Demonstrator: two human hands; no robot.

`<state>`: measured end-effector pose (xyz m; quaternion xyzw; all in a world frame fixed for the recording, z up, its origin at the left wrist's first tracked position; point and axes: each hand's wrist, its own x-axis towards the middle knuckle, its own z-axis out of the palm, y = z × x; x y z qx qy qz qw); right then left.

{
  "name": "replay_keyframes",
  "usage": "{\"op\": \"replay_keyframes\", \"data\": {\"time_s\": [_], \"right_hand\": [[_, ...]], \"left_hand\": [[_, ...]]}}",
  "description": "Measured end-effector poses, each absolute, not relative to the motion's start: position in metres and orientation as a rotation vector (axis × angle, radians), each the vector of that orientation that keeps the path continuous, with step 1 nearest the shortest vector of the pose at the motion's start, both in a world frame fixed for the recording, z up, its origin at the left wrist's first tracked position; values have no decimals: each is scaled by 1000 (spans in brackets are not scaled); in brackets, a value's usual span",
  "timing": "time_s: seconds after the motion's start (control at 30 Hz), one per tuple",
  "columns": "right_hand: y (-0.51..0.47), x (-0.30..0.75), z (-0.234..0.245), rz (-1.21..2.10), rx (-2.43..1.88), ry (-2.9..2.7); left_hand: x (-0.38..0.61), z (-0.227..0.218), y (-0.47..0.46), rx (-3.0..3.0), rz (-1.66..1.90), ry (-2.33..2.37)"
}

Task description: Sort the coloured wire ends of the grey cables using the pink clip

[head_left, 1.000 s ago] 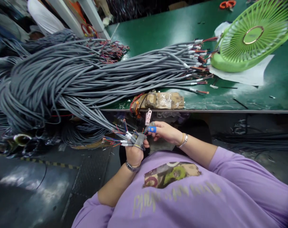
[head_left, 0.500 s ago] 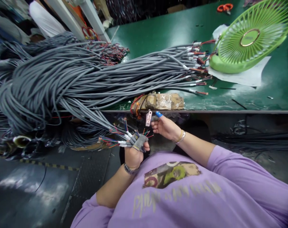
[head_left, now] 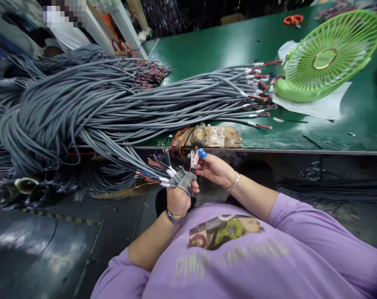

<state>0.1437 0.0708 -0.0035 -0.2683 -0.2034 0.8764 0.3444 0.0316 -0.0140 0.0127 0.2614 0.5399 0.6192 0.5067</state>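
My left hand (head_left: 181, 195), with grey coverings on its fingers, is wrapped round a bunch of grey cables (head_left: 138, 160). Past the white sleeves at the cable ends, thin coloured wires (head_left: 145, 175) fan out to the left and upward. Facing it, my right hand (head_left: 215, 169) has a blue cover on one fingertip and pinches a small pale pink clip (head_left: 194, 159), which looks like a clothespin. The clip's lower end is at a few thin wires beside the left fingers. Whether it grips them I cannot make out.
A large heap of grey cables (head_left: 123, 104) lies along the green table (head_left: 207, 50). A wooden block (head_left: 224, 137) sits at the table's front edge. Further right stand a green fan (head_left: 325, 58) on white paper (head_left: 334, 104) and orange-handled scissors (head_left: 293, 19).
My right hand has moved slightly left and down with the clip, whose lower end is now among the wires. My left hand has risen a little with the cables.
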Motion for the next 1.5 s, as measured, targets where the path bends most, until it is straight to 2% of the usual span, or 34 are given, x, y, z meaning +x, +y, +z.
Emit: {"op": "replay_keyframes", "data": {"time_s": [0.27,0.7,0.97,1.17,1.5], "right_hand": [[69,136,-6,2193,-635,-490],[71,144,-1,2367,-645,-533],[69,143,6,2301,-647,-561],[72,140,5,2200,-827,-591],[74,139,-4,2329,-614,-372]], "left_hand": [[35,9,-15,642,1464,1323],[31,10,-24,676,1480,1301],[33,15,-20,681,1576,1287],[34,12,-16,648,1574,1311],[34,7,-15,644,1545,1331]]}}
